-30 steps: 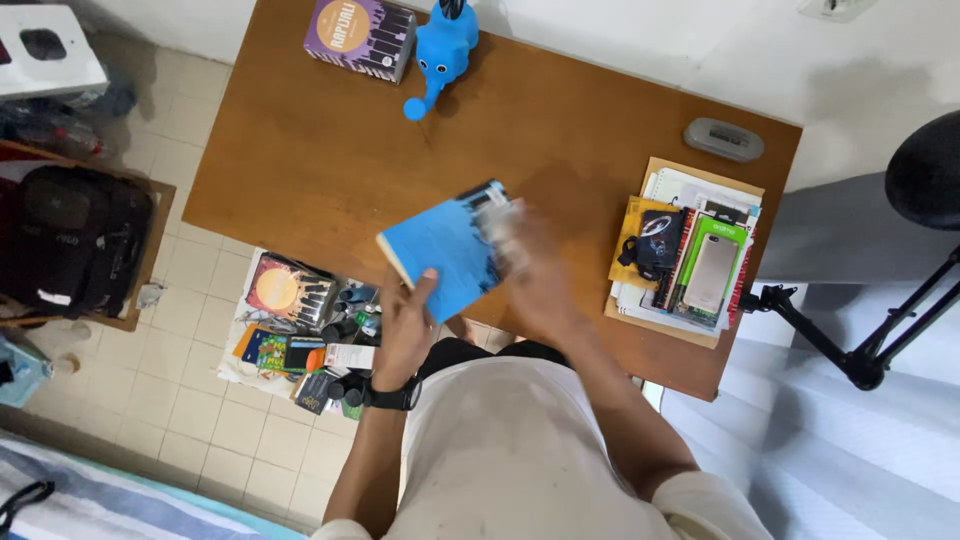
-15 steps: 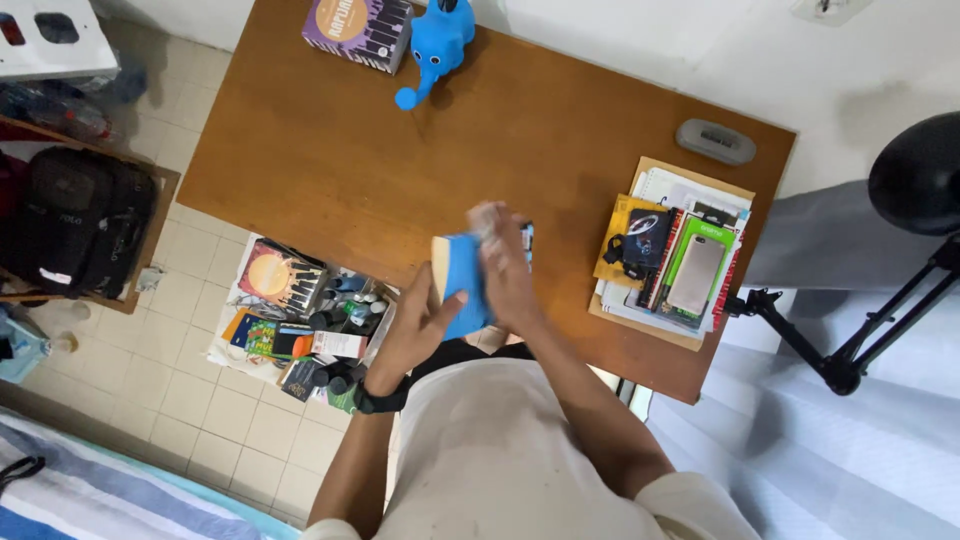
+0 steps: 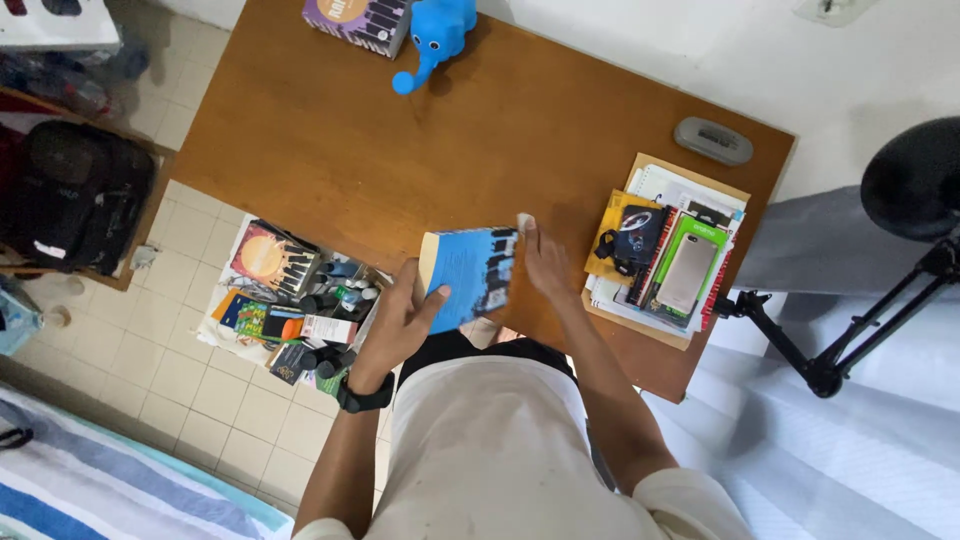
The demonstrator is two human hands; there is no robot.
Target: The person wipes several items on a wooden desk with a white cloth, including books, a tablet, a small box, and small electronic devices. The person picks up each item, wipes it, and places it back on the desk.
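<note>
Blue book (image 3: 470, 277) sits at centre frame, held above the near edge of the brown table (image 3: 330, 150), closed, cover up, pale page edge showing on its left side. Left hand (image 3: 400, 322) grips the book's lower left corner, thumb lying on the blue cover, fingers wrapped underneath. Black watch (image 3: 362, 396) on that wrist. Right hand (image 3: 545, 262) is on the book's right edge, fingers curled round that side and mostly hidden behind it, one fingertip sticking up past the top right corner.

Right of the book, on the table's right end, a stack of papers and notebooks (image 3: 662, 255) with a phone in a green-edged pack (image 3: 688, 272) and a dark pouch (image 3: 636, 240) on top. Above the stack, near the table's far right corner, a grey oblong case (image 3: 712, 141). Top of the frame: a blue elephant toy (image 3: 437, 35) standing just beside a purple box (image 3: 357, 20).

Left of the book and lower, on the tiled floor (image 3: 190, 385), a heap of small boxes and bottles (image 3: 295, 315). Far left a black backpack (image 3: 70, 205) on a wooden stand. Striped bedding (image 3: 90, 480) at lower left. At right edge a black tripod (image 3: 860, 330) and a dark round seat (image 3: 915, 180).
</note>
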